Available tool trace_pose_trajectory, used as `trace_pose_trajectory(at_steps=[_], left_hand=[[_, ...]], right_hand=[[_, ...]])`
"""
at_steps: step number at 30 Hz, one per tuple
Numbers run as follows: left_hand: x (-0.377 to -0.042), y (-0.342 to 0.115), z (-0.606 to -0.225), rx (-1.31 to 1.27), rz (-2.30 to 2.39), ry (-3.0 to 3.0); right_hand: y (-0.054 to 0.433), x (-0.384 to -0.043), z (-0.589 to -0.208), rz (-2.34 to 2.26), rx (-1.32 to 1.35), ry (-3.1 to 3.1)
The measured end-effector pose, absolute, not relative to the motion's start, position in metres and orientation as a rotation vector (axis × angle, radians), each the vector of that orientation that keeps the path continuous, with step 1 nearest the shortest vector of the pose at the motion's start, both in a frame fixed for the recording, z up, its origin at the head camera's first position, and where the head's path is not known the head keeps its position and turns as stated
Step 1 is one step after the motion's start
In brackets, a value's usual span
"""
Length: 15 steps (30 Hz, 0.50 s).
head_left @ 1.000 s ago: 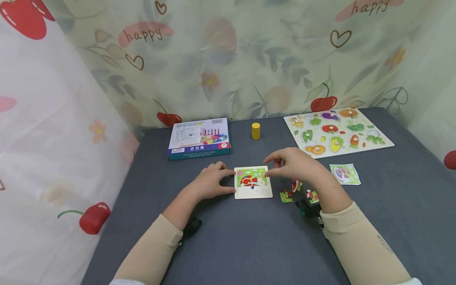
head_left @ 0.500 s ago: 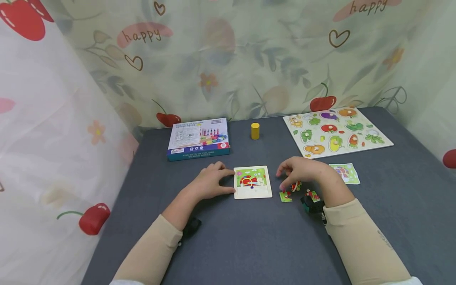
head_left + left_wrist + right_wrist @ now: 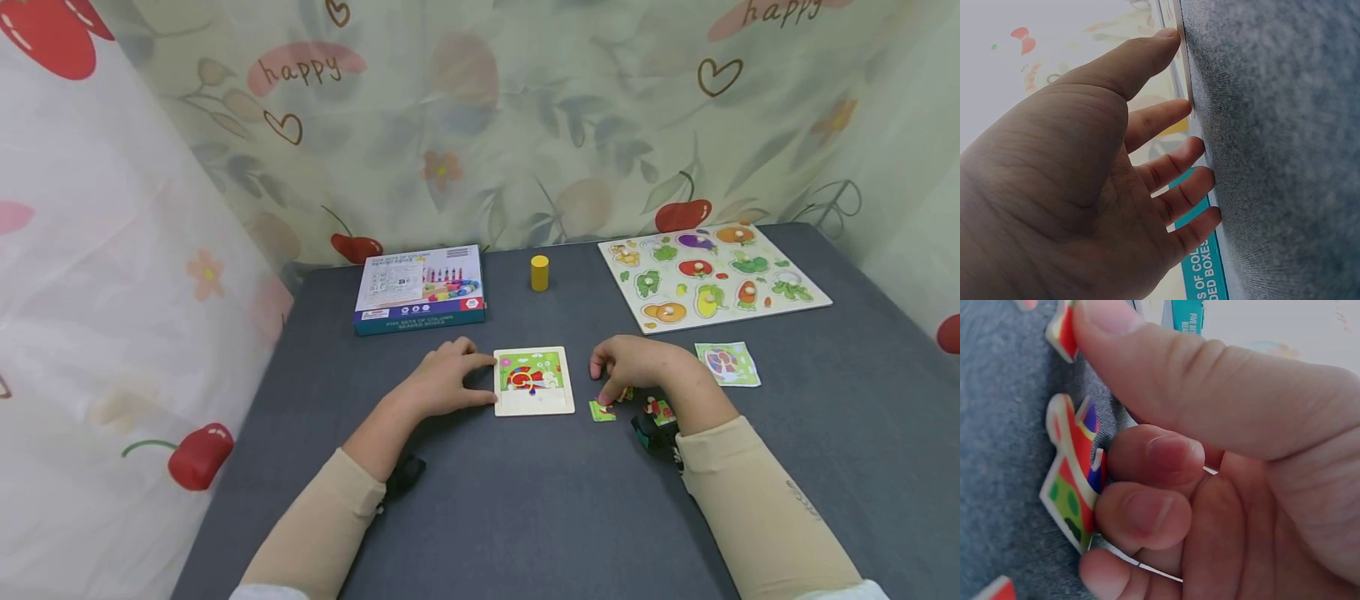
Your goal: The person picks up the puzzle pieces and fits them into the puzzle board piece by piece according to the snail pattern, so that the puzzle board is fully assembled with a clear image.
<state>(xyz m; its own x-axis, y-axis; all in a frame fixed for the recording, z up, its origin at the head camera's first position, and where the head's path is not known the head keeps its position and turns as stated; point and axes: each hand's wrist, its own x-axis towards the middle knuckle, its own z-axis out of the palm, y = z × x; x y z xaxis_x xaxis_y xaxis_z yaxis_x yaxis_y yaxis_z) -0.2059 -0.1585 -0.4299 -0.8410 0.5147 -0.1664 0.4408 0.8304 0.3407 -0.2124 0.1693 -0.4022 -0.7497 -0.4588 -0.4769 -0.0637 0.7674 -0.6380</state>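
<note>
Puzzle tray (image 3: 543,405) at centre of frame, with left hand (image 3: 446,383), digits apart, against its edge; right hand (image 3: 641,364), thumb on green piece (image 3: 602,414) right of centre, cannot tell whether clamped. Might shove adjacent piece (image 3: 1072,481) aside through crowding fingers.

Count on 1 table (image 3: 480,517): 3 loose puzzle pieces (image 3: 603,412) are lying out; 1 puzzle tray (image 3: 534,407), 1 box (image 3: 418,283), 1 vegetable board (image 3: 670,271) and 1 picture card (image 3: 727,364) are lying flat; 1 yellow cylinder (image 3: 539,273) is standing.
</note>
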Motion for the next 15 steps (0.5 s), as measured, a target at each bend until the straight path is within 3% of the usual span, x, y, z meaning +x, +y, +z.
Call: trace_pose_trajectory(at_steps=[15], left_hand=[[-0.2041,-0.1588,-0.4273,0.734,0.424,2.756]], right_hand=[[0.1687,-0.2141,-0.4045,-0.715,-0.372,2.458]])
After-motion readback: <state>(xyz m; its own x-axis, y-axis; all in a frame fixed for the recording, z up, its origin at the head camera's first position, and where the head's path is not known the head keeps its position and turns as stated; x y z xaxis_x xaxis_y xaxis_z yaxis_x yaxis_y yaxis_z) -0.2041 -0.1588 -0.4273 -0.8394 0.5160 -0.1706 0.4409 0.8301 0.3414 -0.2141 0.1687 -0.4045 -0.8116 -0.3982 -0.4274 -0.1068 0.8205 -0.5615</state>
